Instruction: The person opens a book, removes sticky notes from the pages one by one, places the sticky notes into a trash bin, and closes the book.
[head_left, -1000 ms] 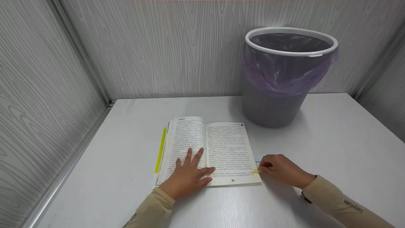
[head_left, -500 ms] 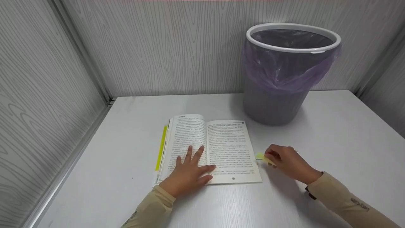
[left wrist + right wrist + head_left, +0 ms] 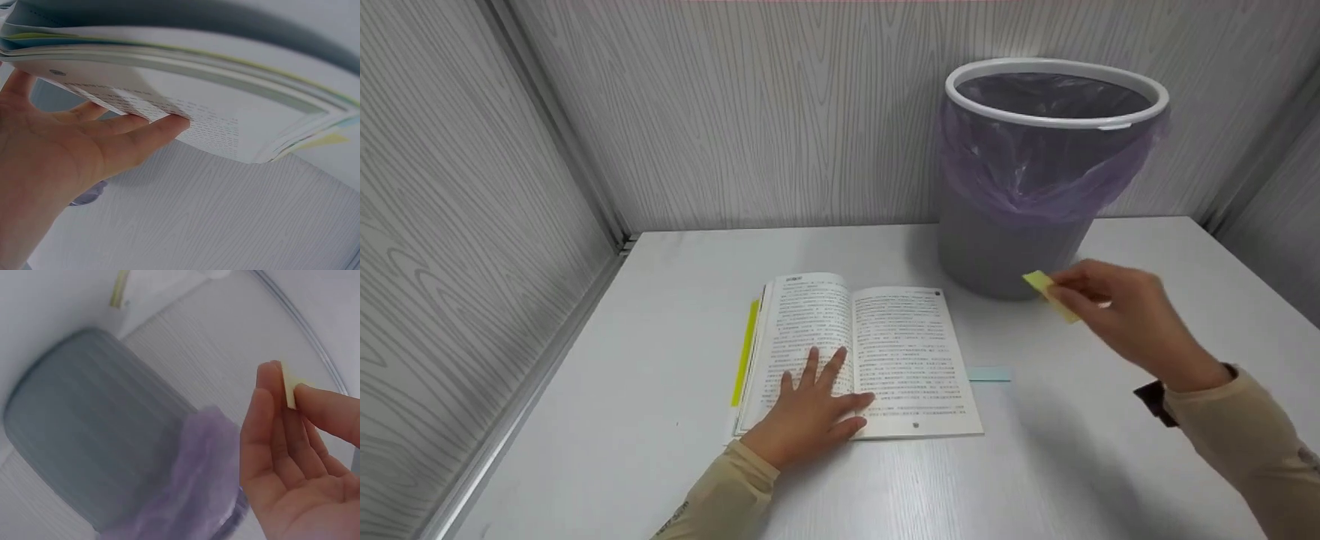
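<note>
An open book (image 3: 911, 337) lies on the white table, printed pages facing up. My left hand (image 3: 810, 420) rests on it with fingers spread, mostly over the left page and across the centre fold. Raised above the table to the right of the book, my right hand (image 3: 1132, 315) pinches a yellow sticky tab (image 3: 1039, 282) between thumb and fingers; the right wrist view shows the same yellow tab (image 3: 288, 385). A light blue tab (image 3: 990, 374) sticks out from the book's right edge. Along the left edge a bright yellow strip (image 3: 745, 352) protrudes.
A grey trash bin (image 3: 1005, 255) with a white rim and a purple liner bag (image 3: 1035, 180) stands at the back right, just beyond my right hand. Grey wood-grain panels (image 3: 772, 112) enclose the table at the back and sides.
My right hand has pulled the yellow tab away from the book's right edge and lifted it up and right toward the bin. The blue tab is now uncovered. My left hand stays put.
</note>
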